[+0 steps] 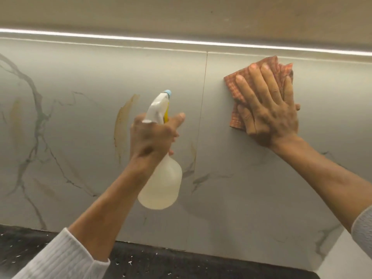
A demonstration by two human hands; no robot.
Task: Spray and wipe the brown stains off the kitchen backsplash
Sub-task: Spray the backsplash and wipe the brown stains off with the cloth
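Observation:
The backsplash (80, 137) is pale marble-look tile with grey veins. A long brown stain (122, 125) runs down it just left of my left hand, and a fainter yellowish smear (16, 117) lies at the far left. My left hand (153, 137) grips the neck of a translucent spray bottle (161, 186) with a white trigger head and blue nozzle, pointed at the wall. My right hand (269, 109) lies flat with fingers spread, pressing an orange checked cloth (235, 91) against the upper right tile.
A bright light strip (181, 41) runs under the cabinet above the tiles. A dark speckled countertop (161, 262) lies along the bottom. A vertical tile joint (202, 117) separates the two panels. The wall turns a corner at the lower right.

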